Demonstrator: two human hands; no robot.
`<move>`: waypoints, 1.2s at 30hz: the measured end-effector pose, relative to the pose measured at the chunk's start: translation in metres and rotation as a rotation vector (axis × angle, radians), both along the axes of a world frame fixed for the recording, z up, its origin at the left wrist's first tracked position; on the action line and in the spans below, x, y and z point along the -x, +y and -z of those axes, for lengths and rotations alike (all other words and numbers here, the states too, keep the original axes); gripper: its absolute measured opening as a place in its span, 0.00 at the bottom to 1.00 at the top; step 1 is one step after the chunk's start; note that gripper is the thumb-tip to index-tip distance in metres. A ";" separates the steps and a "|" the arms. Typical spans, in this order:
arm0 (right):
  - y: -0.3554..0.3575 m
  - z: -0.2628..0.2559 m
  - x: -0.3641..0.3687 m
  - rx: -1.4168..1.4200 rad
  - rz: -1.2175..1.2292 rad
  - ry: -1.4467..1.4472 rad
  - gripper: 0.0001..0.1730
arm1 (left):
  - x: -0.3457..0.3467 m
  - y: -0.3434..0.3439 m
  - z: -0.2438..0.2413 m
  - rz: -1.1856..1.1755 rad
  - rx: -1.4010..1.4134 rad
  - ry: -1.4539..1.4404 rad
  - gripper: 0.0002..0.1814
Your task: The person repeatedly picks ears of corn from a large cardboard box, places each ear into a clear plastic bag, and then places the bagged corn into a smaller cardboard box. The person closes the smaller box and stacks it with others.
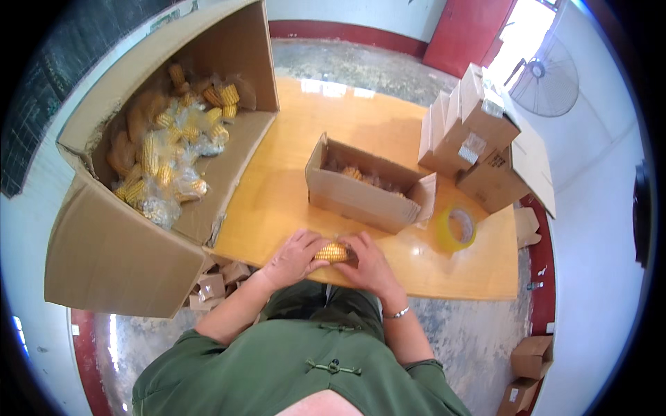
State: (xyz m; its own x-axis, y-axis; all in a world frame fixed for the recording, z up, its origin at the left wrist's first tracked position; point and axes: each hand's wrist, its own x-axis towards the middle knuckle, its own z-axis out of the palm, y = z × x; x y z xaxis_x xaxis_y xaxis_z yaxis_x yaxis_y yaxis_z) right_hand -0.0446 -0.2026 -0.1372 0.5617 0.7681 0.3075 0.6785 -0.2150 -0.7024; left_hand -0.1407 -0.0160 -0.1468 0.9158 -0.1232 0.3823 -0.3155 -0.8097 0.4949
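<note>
Between my two hands, close to the front edge of the wooden table [270,208], is a yellow ear of corn [332,252]. My left hand [295,258] grips its left end, fingers over the top and thumb below. Around the right end my right hand [368,264] is closed, hiding that end. Just beyond my hands stands a small, narrow cardboard box [359,203] with its top open. Inside it lie corn ears [352,172], partly hidden by the near wall.
At left, a large cardboard box [125,270] lies on its side, holding several bagged corn ears [150,153]. A roll of yellowish tape [453,229] sits right of the small box. Folded cartons [463,125] are stacked behind it. A fan [543,78] stands by the wall.
</note>
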 end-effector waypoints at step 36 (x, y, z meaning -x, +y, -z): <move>0.001 0.001 0.007 0.045 0.034 0.013 0.19 | 0.002 -0.006 -0.009 -0.024 -0.072 -0.060 0.28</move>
